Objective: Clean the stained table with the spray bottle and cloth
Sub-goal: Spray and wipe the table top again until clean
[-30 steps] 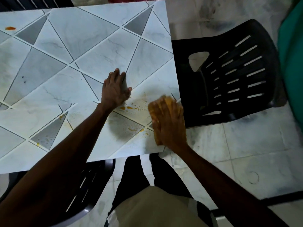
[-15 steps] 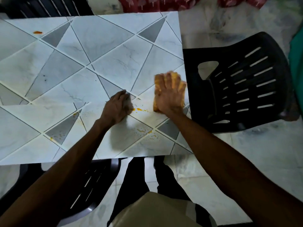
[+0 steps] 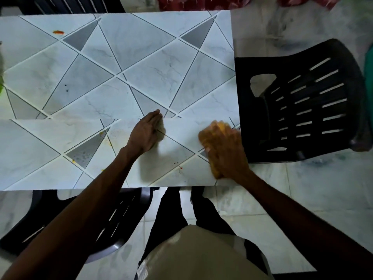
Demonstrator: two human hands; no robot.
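Far left of table [image 3: 141, 47]: orange stain [image 3: 58, 32] untouched, more yellow specks [image 3: 103, 134] by the grey triangle. Spray bottle: can't identify it in view. Left hand [image 3: 146, 132] rests on the top as a brace, fingers straight and together. Red speck [image 3: 180, 167] just right of it. Right hand [image 3: 226, 152] is flat on the orange cloth [image 3: 204, 138] at the table's right edge, fingers extended and pressing, blurred. Suggest overlapping passes with firm pressure, working leftward over the specks and folding to a clean face. Black chair [image 3: 302, 102] beside the table. No legible writing or brands.
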